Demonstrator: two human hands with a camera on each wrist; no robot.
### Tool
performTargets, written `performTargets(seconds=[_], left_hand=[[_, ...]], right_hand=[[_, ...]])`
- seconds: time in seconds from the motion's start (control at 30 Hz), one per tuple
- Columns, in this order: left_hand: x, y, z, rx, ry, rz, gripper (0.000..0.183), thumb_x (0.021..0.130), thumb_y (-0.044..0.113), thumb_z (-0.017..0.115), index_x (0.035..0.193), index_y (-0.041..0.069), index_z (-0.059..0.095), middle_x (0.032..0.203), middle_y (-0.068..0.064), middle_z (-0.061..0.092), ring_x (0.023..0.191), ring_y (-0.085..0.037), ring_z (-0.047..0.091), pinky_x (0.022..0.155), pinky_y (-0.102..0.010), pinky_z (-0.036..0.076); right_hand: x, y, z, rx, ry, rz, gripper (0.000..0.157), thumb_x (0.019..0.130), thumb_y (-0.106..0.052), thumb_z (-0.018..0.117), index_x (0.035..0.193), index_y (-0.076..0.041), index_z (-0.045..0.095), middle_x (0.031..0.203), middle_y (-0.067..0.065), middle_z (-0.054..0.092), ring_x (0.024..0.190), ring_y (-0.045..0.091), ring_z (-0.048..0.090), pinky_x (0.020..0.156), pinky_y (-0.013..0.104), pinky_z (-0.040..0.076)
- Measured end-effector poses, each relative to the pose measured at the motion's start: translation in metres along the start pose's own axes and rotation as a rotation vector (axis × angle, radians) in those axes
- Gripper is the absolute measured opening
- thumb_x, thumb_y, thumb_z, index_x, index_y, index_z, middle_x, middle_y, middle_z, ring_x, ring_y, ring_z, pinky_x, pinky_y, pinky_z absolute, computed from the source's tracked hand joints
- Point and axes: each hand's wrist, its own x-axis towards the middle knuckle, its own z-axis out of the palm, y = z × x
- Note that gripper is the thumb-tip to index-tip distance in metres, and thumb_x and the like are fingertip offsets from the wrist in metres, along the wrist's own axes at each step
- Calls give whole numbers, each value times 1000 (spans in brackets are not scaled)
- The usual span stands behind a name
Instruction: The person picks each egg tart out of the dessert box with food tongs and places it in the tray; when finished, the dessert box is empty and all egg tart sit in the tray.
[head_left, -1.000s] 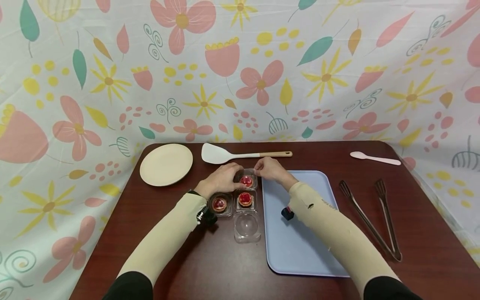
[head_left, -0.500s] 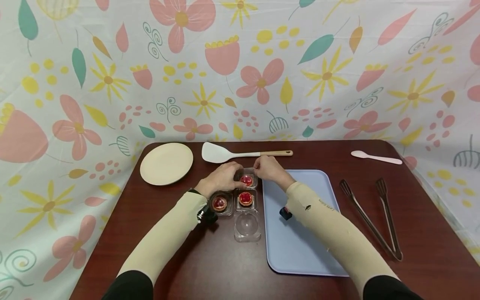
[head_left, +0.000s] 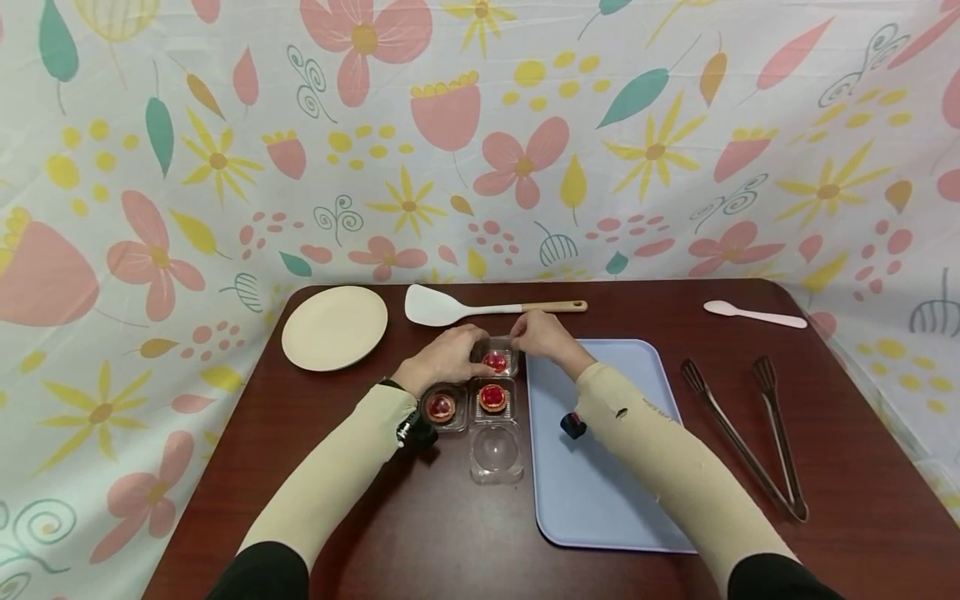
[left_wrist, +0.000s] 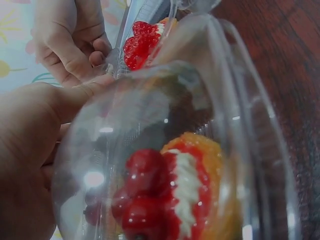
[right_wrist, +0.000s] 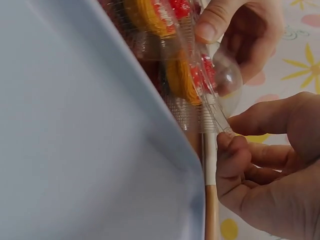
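Note:
At the back of a small cluster, a clear plastic container (head_left: 507, 344) with a red-topped tart (head_left: 495, 361) inside stands under a domed lid. My left hand (head_left: 447, 360) holds it from the left, its thumb (right_wrist: 209, 27) on the lid. From the other side my right hand (head_left: 543, 337) pinches the lid's edge at a corner (right_wrist: 223, 125) between thumb and fingertips. In front sits an open container with a tart (head_left: 492, 397), its domed lid (head_left: 497, 454) folded back toward me. A lidded container with another tart (head_left: 441, 407) stands left of it, below my left wrist.
A light blue tray (head_left: 592, 500) lies right of the containers, under my right forearm. Behind are a white spatula (head_left: 435, 307) and a cream plate (head_left: 335, 327). Metal tongs (head_left: 750, 442) and a pale pink spoon (head_left: 753, 314) lie to the right. A floral cloth (head_left: 480, 167) hangs behind the table.

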Motion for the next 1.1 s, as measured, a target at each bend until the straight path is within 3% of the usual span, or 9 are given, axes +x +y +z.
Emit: performTargets(seconds=[0.4,0.83,1.1], left_hand=[[-2,3,-4,35,17,0,69,83,47,74,135,7,54,137,-10,54,127,-25,51,106,-38,41],[-6,1,-3,44,39,-3,70,81,50,74,135,8,55,137,-9,54,127,-25,52,106,-38,41],[-7,2,-5,43,99,17,70,78,50,77,131,9,57,133,-7,56,122,-25,55,104,-38,43]], right_hand=[[-1,2,-2,31,1,-34,18,92,-18,61,100,-3,70,99,12,68,81,21,61,65,31,50],[-3,0,0,84,3,-15,16,92,-17,63,98,-5,70,94,10,68,79,20,63,64,31,50],[-8,-1,-3,80,31,-54,14,90,-15,64,96,-4,70,91,10,66,78,20,62,64,29,50]])
